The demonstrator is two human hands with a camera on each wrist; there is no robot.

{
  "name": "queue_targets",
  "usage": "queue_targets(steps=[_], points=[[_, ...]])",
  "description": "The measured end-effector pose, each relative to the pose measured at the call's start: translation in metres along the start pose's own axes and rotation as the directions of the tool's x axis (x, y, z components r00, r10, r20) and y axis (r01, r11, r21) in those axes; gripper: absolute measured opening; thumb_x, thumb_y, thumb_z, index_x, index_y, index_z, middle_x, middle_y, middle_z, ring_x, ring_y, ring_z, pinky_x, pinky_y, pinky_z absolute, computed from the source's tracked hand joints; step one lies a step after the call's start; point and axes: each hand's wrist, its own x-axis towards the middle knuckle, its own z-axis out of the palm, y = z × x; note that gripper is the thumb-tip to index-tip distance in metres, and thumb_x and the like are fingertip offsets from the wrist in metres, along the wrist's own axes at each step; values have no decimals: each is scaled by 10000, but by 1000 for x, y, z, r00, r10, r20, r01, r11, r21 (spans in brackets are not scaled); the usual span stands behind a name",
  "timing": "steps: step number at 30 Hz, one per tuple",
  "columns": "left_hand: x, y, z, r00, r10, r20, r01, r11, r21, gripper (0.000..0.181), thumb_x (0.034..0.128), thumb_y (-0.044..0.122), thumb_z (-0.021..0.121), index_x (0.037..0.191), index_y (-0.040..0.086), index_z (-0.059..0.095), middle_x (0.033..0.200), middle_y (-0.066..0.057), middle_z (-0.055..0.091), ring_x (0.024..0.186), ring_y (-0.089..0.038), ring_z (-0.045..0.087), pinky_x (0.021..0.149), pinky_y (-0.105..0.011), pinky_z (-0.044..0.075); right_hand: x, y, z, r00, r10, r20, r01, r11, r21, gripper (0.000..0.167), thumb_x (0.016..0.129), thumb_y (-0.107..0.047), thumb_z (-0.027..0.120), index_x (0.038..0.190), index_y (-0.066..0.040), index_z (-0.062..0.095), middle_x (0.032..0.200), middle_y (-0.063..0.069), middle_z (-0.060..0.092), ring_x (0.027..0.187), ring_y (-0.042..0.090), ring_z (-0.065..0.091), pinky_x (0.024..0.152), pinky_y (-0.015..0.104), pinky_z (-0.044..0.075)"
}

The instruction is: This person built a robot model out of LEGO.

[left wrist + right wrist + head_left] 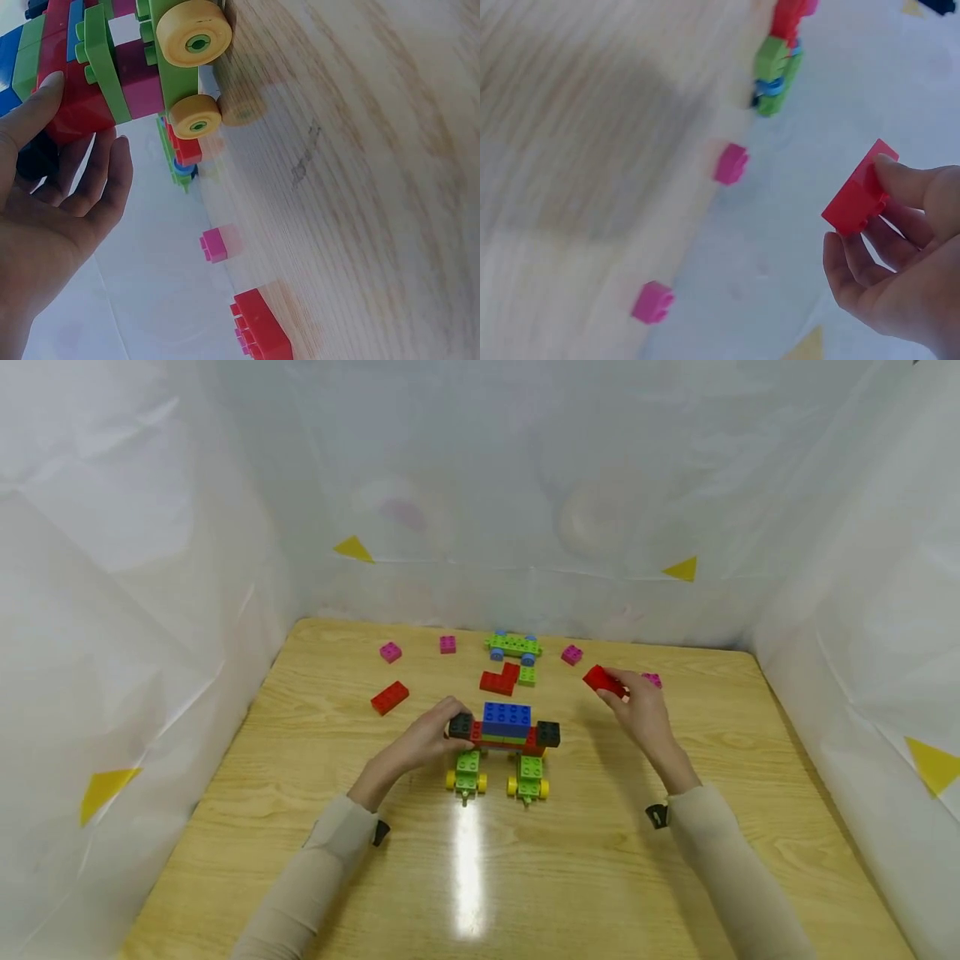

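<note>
My left hand (432, 737) grips the left end of a toy brick build (506, 718), thumb on one side and fingers on the other. The build has blue bricks on top, red and black ones at its ends, and green wheeled bases (530, 770) with yellow wheels (193, 34) below. In the left wrist view those wheels touch or nearly touch the wood. Off to the right, my right hand (643, 710) pinches a red brick (859, 191) between thumb and fingers, raised above the table. Part of that brick is hidden by the fingers.
Behind the build lie red bricks (497, 682), a small green brick (527, 677) and a green base with blue wheels (513, 645). Several pink bricks (390, 652) are spread along the back. Another red brick (390, 697) lies left. White sheeting (495, 510) encloses the table (600, 877).
</note>
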Motion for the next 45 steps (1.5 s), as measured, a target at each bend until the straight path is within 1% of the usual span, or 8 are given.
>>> queue_targets(steps=[4, 8, 11, 16, 22, 26, 32, 45], points=[[-1, -2, 1, 1000, -10, 4, 10, 1000, 6, 370, 884, 175, 713, 1193, 78, 535, 1088, -49, 515, 919, -190, 521, 777, -319, 489, -4, -25, -7, 996, -89, 11, 88, 995, 48, 413, 902, -119, 679, 1284, 8, 587, 1206, 219, 614, 1034, 366, 588, 831, 538, 489], [-1, -3, 2, 1000, -14, 5, 14, 1000, 5, 363, 887, 180, 709, 1191, 86, 536, 1089, -42, 512, 915, -183, 515, 778, -315, 483, -8, -51, -13, 978, -202, 44, 197, 976, 93, 407, 886, -104, 693, 1279, -38, 610, 1218, 172, 624, 1052, 337, 580, 851, 518, 481], [-2, -3, 2, 1000, -7, 4, 7, 1000, -1, 360, 887, 177, 709, 1189, 84, 536, 1092, -44, 513, 910, -181, 515, 775, -317, 483, -12, -71, -16, 954, -291, 70, 282, 953, 111, 407, 863, -87, 714, 1259, -49, 626, 1209, 146, 634, 1059, 316, 573, 855, 500, 481], [-3, -2, 1, 1000, -3, 0, 3, 1000, -3, 350, 887, 174, 709, 1178, 81, 539, 1084, -44, 510, 895, -183, 514, 760, -312, 480, -16, -100, -18, 903, -414, 111, 400, 907, 130, 428, 821, -58, 749, 1236, -54, 642, 1192, 103, 642, 1092, 274, 558, 880, 462, 491], [-2, -2, 1, 1000, 11, 3, -11, 1000, -2, 346, 887, 162, 707, 1174, 79, 534, 1072, -49, 508, 888, -180, 516, 742, -301, 479, -14, -114, -14, 851, -485, 204, 471, 875, 116, 459, 824, -78, 750, 1268, -105, 636, 1180, 78, 634, 1087, 239, 554, 868, 404, 508], [-2, -2, 2, 1000, 7, 4, -7, 1000, 0, 341, 881, 155, 712, 1164, 79, 537, 1057, -49, 510, 872, -175, 513, 733, -294, 475, -12, -115, -11, 828, -509, 235, 501, 860, 98, 459, 836, -98, 742, 1281, -111, 630, 1170, 87, 632, 1069, 244, 560, 867, 400, 508], [-2, -2, 2, 1000, 12, 0, -12, 1000, 1, 337, 877, 149, 717, 1156, 79, 541, 1058, -46, 512, 865, -169, 508, 732, -296, 474, -10, -115, -7, 811, -532, 242, 527, 845, 92, 443, 840, -99, 738, 1271, -87, 634, 1148, 87, 630, 1042, 231, 567, 845, 380, 518], [1, -3, 1, 1000, 28, -13, -28, 1000, 7, 344, 882, 166, 713, 1165, 83, 537, 1056, -40, 509, 844, -168, 496, 709, -285, 468, -6, -114, -5, 805, -534, 259, 536, 841, 68, 402, 867, -106, 712, 1260, -70, 637, 1130, 97, 627, 1016, 235, 564, 817, 382, 516]])
